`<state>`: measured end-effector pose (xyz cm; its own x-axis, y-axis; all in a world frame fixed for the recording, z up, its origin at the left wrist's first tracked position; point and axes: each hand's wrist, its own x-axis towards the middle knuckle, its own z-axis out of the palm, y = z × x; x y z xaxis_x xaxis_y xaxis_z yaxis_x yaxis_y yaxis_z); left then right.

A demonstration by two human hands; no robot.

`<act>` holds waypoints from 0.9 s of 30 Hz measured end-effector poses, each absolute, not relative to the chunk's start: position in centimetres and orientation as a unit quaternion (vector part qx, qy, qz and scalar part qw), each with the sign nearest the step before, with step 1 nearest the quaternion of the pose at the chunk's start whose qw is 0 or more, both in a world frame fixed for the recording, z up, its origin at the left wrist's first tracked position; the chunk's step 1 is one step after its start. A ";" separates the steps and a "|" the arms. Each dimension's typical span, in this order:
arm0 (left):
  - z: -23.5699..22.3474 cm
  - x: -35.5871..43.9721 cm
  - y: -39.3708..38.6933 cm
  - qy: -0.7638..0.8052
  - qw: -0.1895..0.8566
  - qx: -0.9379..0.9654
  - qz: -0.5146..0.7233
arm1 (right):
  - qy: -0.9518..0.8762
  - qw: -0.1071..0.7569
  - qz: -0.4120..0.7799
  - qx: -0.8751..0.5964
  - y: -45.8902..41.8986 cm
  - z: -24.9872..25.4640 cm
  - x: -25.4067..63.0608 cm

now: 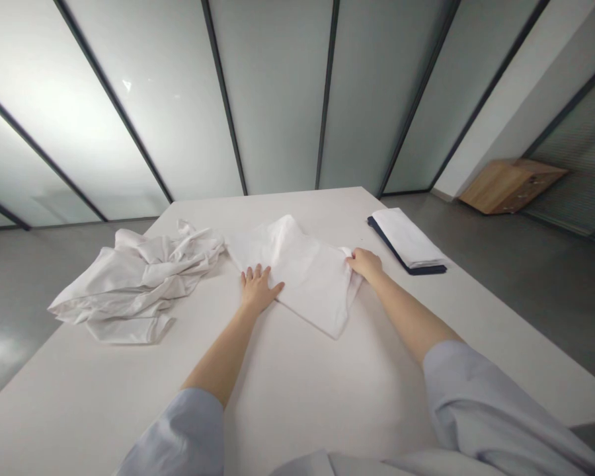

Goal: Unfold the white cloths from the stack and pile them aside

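A white cloth [305, 264], partly folded, lies on the white table [317, 390] in front of me. My left hand [258, 289] rests flat on its near left edge with the fingers spread. At the cloth's right side, my right hand [367, 264] is closed on a bunched edge, the thumb and fingers pinching it. One corner of the cloth points toward me between the hands. Which kind of textile it is, I cannot tell.
A crumpled heap of white fabric [149, 277] lies on the table's left side. To the right sits a folded white cloth [409, 237] on a dark folded cloth [426, 270]. Frosted glass panels [277, 99] stand behind the table, and a wooden cabinet [496, 185] stands at far right.
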<state>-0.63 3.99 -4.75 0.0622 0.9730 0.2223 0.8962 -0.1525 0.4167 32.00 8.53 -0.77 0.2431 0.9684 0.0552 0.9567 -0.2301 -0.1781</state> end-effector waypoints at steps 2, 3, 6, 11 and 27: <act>-4.7 -0.4 4.0 0.651 0.088 0.717 0.233 | -0.627 0.154 0.014 -0.763 8.7 -0.2 30.6; -4.7 -0.3 3.9 0.653 0.088 0.712 0.241 | -0.634 0.204 0.018 -0.746 8.5 0.2 29.5; -4.3 -0.1 3.7 0.633 0.074 0.708 0.305 | -0.687 0.339 0.136 -0.628 6.3 1.9 25.3; -2.7 0.1 2.7 0.486 0.042 0.790 0.373 | -0.809 0.171 0.499 -0.261 2.0 4.0 20.9; -2.2 -1.5 2.8 0.514 0.083 0.809 0.273 | -0.858 0.086 0.084 -0.499 6.8 -4.6 25.8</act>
<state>-1.50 2.83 -2.22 0.3225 0.8766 0.3572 0.7859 -0.4583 0.4152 25.85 6.76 -4.59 -0.4869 0.8712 0.0630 0.8422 0.4873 -0.2307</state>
